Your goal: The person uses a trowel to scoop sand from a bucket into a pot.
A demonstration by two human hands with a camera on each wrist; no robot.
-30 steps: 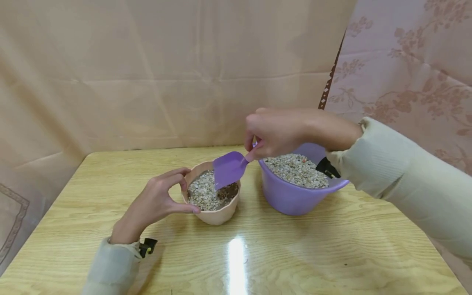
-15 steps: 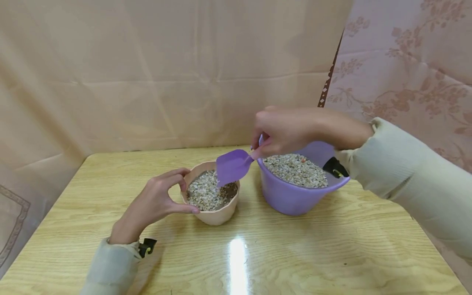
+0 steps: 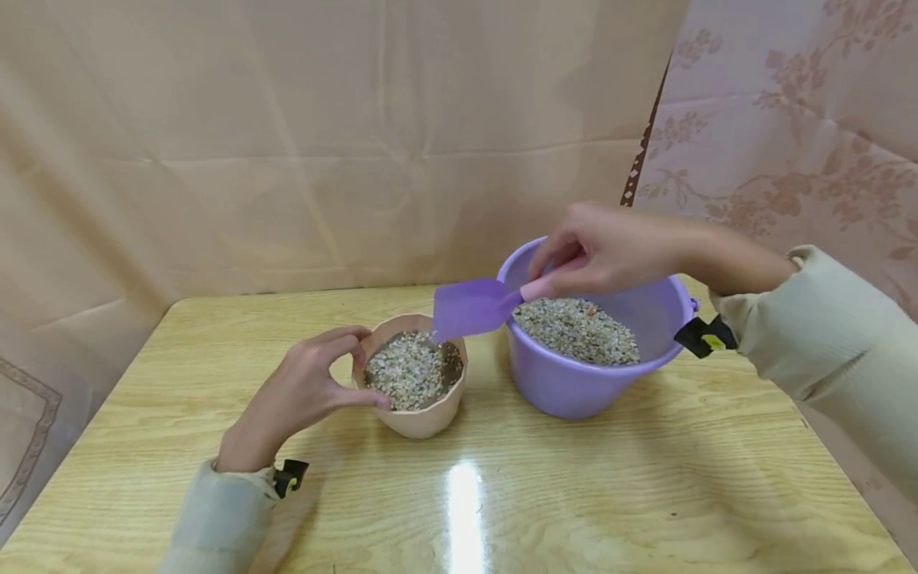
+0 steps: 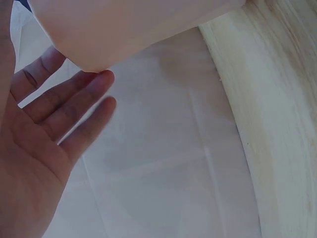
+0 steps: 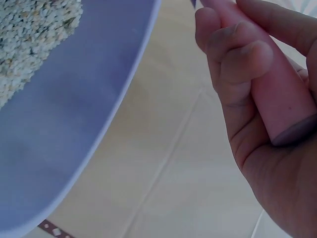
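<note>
Step in hand, as judged: moving gravel by scoop from the bucket to the pot. The scoop [image 3: 469, 307] is held level in the air between the two vessels, its purple blade over the far right rim of the pot and its pink handle back over the bucket; whether the blade carries any gravel cannot be told from the head view.

The right hand [image 3: 598, 249] grasps the scoop by the handle, fingers and thumb curled round it — the right wrist view confirms the pink handle [image 5: 267, 94] clamped in the fingers. The left hand [image 3: 304, 391] steadies the pot [image 3: 416, 418], thumb and forefinger pinching its near left rim.

The pot is small, beige, with a wavy rim, standing near the middle of the table [image 3: 610, 494]. It is filled almost to the rim with pale gravel [image 3: 405, 371]; a darker patch shows at the right side, under the blade. The bucket [image 3: 574, 383] is purple, just right of the pot and apart from it, about half full of the same gravel.

Next move, as judged: either a dip into the bucket or a tilt over the pot. With the pot so full, any further load calls for a slow, low tip, the left hand bracing — spill over the rim is the risk.
</note>
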